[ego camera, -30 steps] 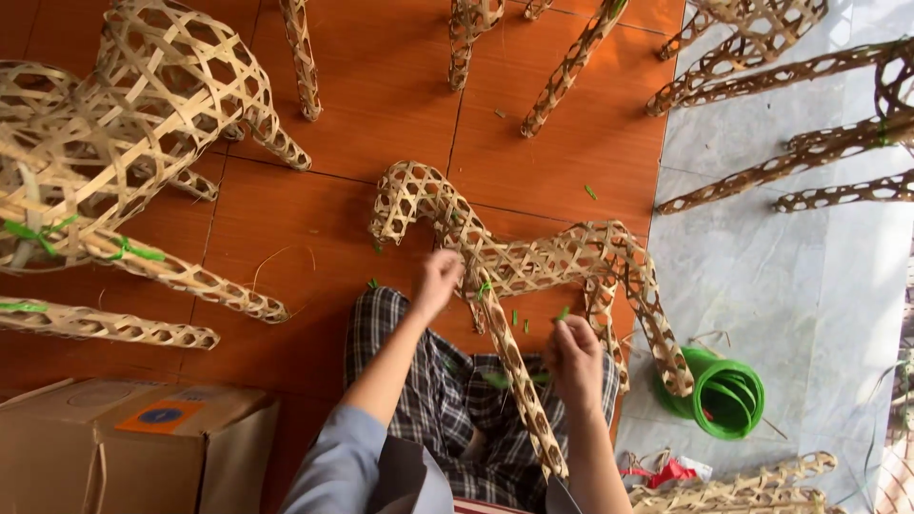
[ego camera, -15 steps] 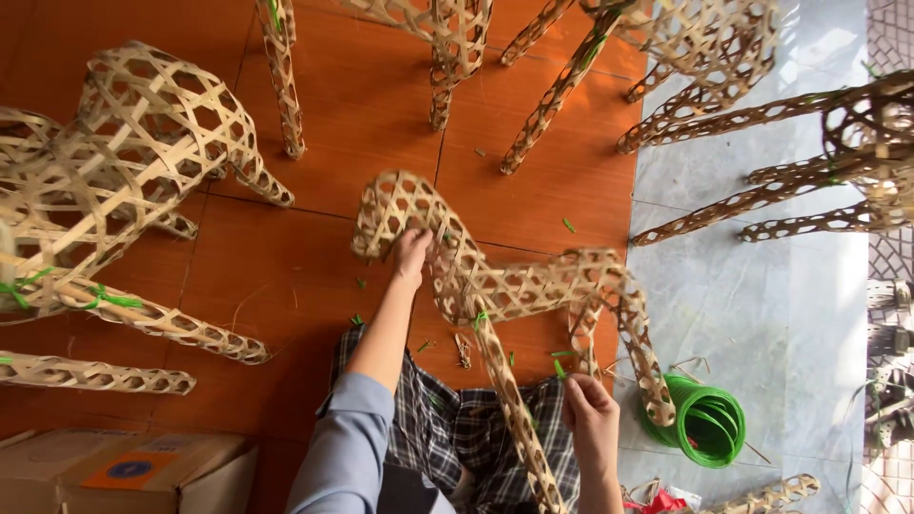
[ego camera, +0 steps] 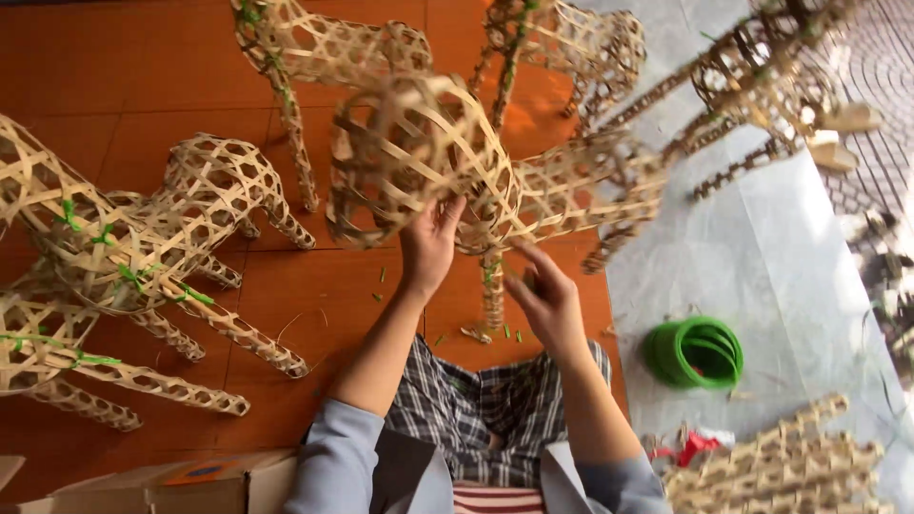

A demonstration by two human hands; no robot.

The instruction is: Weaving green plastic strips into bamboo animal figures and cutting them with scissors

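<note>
A woven bamboo animal frame (ego camera: 428,162) is lifted off the orange tiled floor in front of me. Its round open-weave body is at the left and a longer part (ego camera: 590,186) runs right. My left hand (ego camera: 428,246) grips the frame from below at the body. My right hand (ego camera: 547,300) is just under the frame with fingers curled, beside one hanging woven leg (ego camera: 492,290); whether it holds the leg I cannot tell.
Other woven bamboo animal frames stand on the floor at the left (ego camera: 133,247) and along the top (ego camera: 324,48). A green roll of strip (ego camera: 695,352) lies at the right, woven legs (ego camera: 771,466) at bottom right, a cardboard box (ego camera: 152,485) at bottom left.
The frame lay flat on the floor before; now both hands have raised it and turned it upright. The view has shifted, and my right hand moved up from the leg end toward the body.
</note>
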